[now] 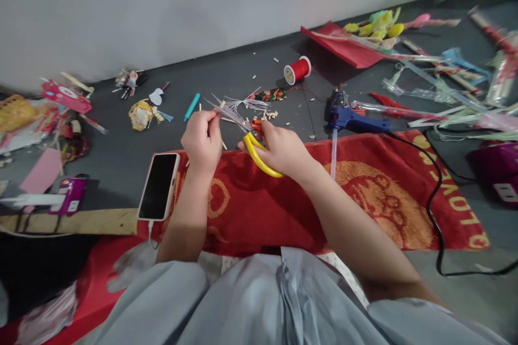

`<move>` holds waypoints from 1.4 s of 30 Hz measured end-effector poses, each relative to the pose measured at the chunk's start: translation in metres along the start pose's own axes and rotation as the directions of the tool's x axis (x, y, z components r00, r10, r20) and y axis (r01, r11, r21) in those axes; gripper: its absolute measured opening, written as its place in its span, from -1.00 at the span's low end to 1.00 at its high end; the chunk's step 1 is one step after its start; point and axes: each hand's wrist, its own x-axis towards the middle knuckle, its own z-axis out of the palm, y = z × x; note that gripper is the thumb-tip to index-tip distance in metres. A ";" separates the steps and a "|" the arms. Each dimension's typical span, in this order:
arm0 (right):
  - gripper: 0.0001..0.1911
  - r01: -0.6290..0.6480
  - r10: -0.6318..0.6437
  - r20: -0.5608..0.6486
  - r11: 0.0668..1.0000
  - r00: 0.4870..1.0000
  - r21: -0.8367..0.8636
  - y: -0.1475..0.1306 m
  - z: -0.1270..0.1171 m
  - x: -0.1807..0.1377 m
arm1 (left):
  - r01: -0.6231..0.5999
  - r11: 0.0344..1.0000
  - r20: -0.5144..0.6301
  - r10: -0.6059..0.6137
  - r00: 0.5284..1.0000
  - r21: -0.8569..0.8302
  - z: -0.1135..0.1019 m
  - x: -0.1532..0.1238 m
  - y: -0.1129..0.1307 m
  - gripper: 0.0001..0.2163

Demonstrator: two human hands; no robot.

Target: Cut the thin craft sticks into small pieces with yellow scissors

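We find the left hand point(202, 137) with fingers pinching a pale stick point(222, 104) and the right hand point(285, 148) with fingers gripping scissors point(246, 128), well inward of the table's point(178, 81) near edge, and judge that steady cutting needs fingertips clear of the blades point(231, 116).

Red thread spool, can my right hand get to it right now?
Probably, once free: the right hand holds the yellow-handled scissors, but nothing tall appears to stand between it and the red thread spool.
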 end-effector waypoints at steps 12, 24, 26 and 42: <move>-0.38 0.004 -0.004 0.013 0.999 1.000 -0.034 0.003 -0.004 0.001 | 0.031 0.999 0.086 -0.029 0.996 -0.019 -0.005 0.004 0.007 -0.77; -0.37 0.009 -0.004 0.052 0.996 0.999 -0.087 0.003 -0.007 0.002 | -0.057 0.997 0.101 0.052 0.994 0.048 -0.005 0.006 0.003 -0.69; -0.37 0.008 -0.002 0.062 0.996 0.998 -0.091 0.002 -0.006 0.002 | -0.063 0.997 0.101 0.059 0.993 0.042 -0.004 0.006 0.002 -0.69; -0.34 0.006 0.004 0.068 0.990 0.998 -0.142 0.003 -0.006 0.002 | -0.061 0.997 0.181 0.051 0.982 0.053 -0.005 0.005 -0.009 -0.73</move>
